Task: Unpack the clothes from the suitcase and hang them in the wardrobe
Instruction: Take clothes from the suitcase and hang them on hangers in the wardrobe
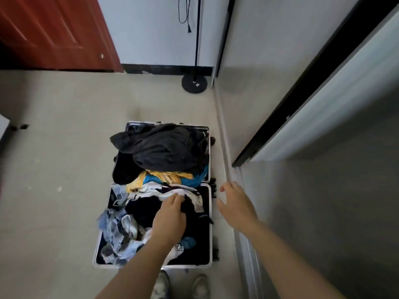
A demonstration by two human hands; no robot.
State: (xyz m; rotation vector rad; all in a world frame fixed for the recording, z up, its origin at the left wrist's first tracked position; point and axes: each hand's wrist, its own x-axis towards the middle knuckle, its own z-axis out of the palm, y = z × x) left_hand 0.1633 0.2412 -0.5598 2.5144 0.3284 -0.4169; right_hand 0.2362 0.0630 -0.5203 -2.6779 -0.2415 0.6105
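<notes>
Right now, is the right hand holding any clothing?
No: the right hand is open above the floor beside the suitcase, holding nothing; the left hand grips the clothes.

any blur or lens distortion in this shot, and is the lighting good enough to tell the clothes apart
Head view: soft, dim light with no harsh glare. The wide-angle lens bows the straight edges of the wardrobe door. The right hand looks slightly smeared by motion. The black clothes in the suitcase merge into one dark mass.
</notes>
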